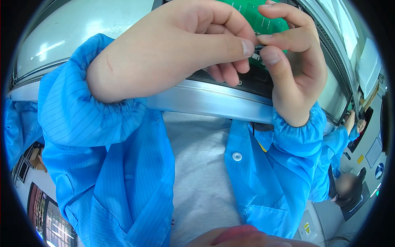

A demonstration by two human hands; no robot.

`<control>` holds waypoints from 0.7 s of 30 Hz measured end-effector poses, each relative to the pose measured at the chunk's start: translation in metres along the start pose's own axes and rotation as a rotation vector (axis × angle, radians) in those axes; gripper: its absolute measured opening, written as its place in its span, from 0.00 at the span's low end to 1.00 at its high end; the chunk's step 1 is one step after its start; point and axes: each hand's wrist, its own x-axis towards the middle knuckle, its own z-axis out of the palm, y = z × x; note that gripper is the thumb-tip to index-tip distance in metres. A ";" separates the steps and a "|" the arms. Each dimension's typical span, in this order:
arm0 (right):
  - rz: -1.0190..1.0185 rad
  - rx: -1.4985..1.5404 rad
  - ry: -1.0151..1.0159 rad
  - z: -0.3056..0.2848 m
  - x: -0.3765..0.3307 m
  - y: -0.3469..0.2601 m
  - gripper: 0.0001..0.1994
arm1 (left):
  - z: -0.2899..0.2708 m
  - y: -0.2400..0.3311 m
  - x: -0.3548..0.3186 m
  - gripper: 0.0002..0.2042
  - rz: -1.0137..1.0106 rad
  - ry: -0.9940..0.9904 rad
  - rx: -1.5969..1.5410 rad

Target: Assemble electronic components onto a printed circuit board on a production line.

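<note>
Green circuit board mostly hidden behind hands, top cut off.

Signs and labels, far right floor area: small yellow triangular warning sticker on pale surface; round blue sign; small yellow square label; pale blue rectangular panel beside them. No packages, no screens.

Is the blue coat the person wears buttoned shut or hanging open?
Open. The blue coat parts down the front, baring a grey shirt; its white button sits unfastened on the right edge.
</note>
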 end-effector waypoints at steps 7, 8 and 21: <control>0.032 -0.098 0.019 -0.001 0.000 -0.007 0.06 | 0.001 0.006 0.000 0.10 -0.027 -0.023 0.107; 0.000 -0.120 -0.009 -0.002 0.001 -0.006 0.06 | 0.000 0.006 -0.002 0.10 -0.031 -0.024 0.127; 0.267 -0.516 -0.266 -0.043 0.004 -0.011 0.03 | -0.007 0.001 -0.008 0.19 0.171 0.127 0.072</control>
